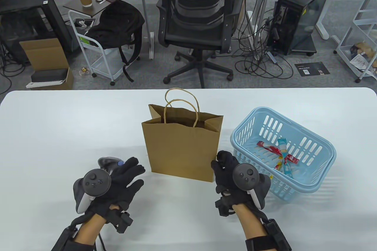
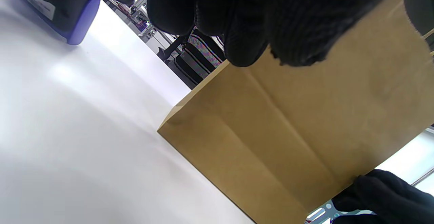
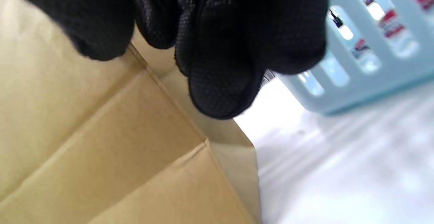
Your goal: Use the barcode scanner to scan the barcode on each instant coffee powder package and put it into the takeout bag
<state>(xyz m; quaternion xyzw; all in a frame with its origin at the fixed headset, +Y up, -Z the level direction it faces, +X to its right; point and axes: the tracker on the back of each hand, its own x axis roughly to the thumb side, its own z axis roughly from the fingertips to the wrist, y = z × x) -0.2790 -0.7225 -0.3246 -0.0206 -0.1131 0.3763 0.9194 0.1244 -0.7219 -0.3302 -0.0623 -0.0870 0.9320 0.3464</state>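
A brown paper takeout bag (image 1: 182, 145) stands open at the table's middle. To its right, a light blue basket (image 1: 300, 185) holds several instant coffee stick packages (image 1: 279, 154). The grey and blue barcode scanner (image 1: 106, 162) lies on the table left of the bag, partly hidden behind my left hand (image 1: 131, 171). That hand hovers over it with fingers spread and holds nothing. In the left wrist view the scanner (image 2: 51, 10) rests apart from the fingers. My right hand (image 1: 223, 162) sits at the bag's lower right corner, fingers loosely curled, empty. The bag (image 3: 101, 142) fills the right wrist view's left.
The basket (image 3: 356, 91) stands close to the bag's right side, with only a narrow gap where my right hand is. Beyond the far table edge stand an office chair (image 1: 197, 21), a cart with a backpack (image 1: 117, 24) and a computer tower (image 1: 300, 18).
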